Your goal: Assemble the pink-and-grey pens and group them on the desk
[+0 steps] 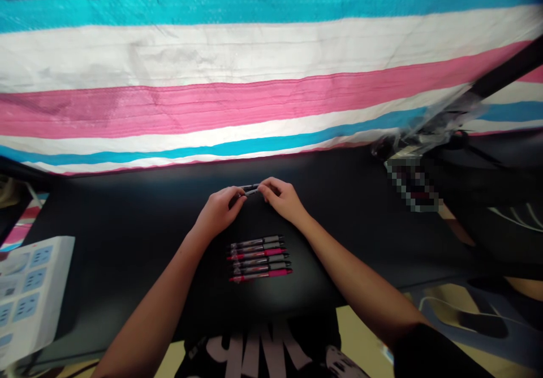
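Observation:
My left hand and my right hand meet over the far middle of the black table. Their fingers are closed on opposite ends of what look like two dark and grey pens, lying side by side. Most of each pen is covered by the fingers. Nearer to my body, a row of several pens lies on the tabletop, roughly parallel and running left to right. Some have grey grips, while others have pink-red grips and red tips. Neither hand touches that row.
At the left edge of the black table stands a white box with socket pictures. A striped sheet hangs behind. Clear plastic and a pixelated item are at the right; a dark object with a white cable lies lower right.

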Available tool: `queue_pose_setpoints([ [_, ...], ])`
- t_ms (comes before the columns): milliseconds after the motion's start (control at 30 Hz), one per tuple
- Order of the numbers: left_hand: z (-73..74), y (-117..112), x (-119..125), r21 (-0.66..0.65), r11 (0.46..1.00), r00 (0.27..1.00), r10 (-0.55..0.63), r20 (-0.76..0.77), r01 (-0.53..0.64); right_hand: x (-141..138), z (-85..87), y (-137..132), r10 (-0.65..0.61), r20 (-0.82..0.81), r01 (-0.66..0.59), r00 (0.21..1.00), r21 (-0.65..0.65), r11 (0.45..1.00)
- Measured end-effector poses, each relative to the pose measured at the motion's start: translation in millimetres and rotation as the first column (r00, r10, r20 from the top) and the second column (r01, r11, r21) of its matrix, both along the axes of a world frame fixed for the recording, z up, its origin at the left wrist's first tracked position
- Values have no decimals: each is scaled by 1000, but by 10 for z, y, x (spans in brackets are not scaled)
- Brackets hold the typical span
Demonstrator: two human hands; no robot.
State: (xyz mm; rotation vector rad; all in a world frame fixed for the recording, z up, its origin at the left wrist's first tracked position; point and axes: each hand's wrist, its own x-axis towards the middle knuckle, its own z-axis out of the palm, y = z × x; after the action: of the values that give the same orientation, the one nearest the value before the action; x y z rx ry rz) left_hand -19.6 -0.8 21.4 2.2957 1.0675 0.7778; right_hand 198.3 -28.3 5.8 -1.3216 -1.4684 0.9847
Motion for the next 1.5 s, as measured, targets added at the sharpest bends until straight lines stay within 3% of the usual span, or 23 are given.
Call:
queue_pose_setpoints([
  [67, 4, 1, 0, -14, 1000, 1000, -5, -7, 5, 9, 17, -1, 1, 44, -1, 999, 2, 1000],
  [267, -1, -5, 3, -60, 998, 1000, 12, 22, -11, -26, -18, 3, 86, -131, -76, 988, 78, 994],
  [433, -16, -19, 5, -57, 998, 1000, -3, 27, 5, -19, 3, -1, 24, -14, -25, 1000, -18, 1000],
  [700, -14, -15, 22, -71, 997, 997, 9, 70, -4, -45, 3, 4, 123, -294, -114, 948, 46, 992],
  [767, -19, -11, 19, -60, 998, 997, 8, 72, -3, -51, -13, 10, 89, -323, -94, 942, 0, 996],
  [867, -28, 1, 8, -47, 999, 998, 6, 61, -3, -42, -25, 13, 7, -198, -24, 980, -82, 996],
  [933, -27, 9, 1, -51, 999, 999, 8, 47, -5, -32, -27, 12, 3, -159, -14, 987, -70, 997],
  [1100, 0, 7, 5, -84, 996, 998, 21, 62, -16, -27, -34, 23, 80, -339, -76, 938, 24, 997],
  [1200, 12, -11, 19, -96, 995, 997, 24, 75, -17, -31, -36, 33, 52, -385, -73, 921, -40, 997],
  [1300, 15, -22, 30, -116, 993, 996, 31, 85, -21, -24, -21, 34, 23, -323, -58, 946, -99, 993],
  [1500, 17, -10, 19, -187, 981, 989, 69, 130, -43, 8, 45, 48, -86, -458, 69, 885, -55, 996],
])
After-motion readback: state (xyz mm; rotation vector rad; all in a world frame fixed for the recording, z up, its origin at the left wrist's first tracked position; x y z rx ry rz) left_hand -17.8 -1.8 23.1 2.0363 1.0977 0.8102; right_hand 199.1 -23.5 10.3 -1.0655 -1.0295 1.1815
